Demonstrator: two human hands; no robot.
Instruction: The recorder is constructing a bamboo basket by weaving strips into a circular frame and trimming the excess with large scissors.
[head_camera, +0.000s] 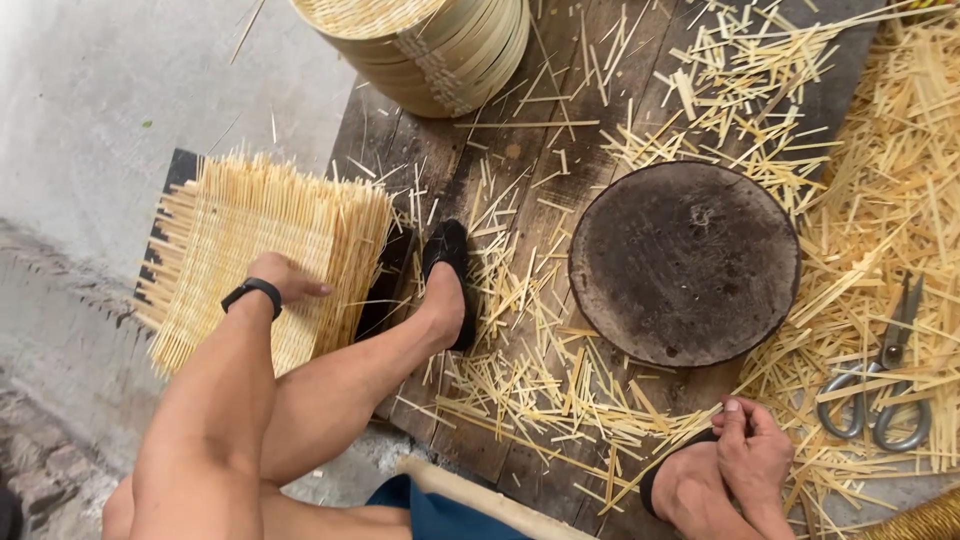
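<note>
My left hand (285, 278), with a black band on its wrist, lies flat on top of a stack of square woven bamboo mats (250, 240) at the left; its fingers are spread and point right. My right hand (752, 452) rests at the bottom right on my right foot in a black sandal, fingers curled, thumb up; nothing shows in it. My left foot (447, 285) in a black shoe stands on the wooden boards beside the mats. A dark round wooden block (685, 262) lies between the hands.
Large metal shears (885, 375) lie in bamboo strips at the right. A stack of round bamboo steamer rims (430, 45) stands at the top. Loose bamboo slivers (540, 380) litter the dark wooden platform (500, 150). Bare concrete floor (120, 90) lies to the left.
</note>
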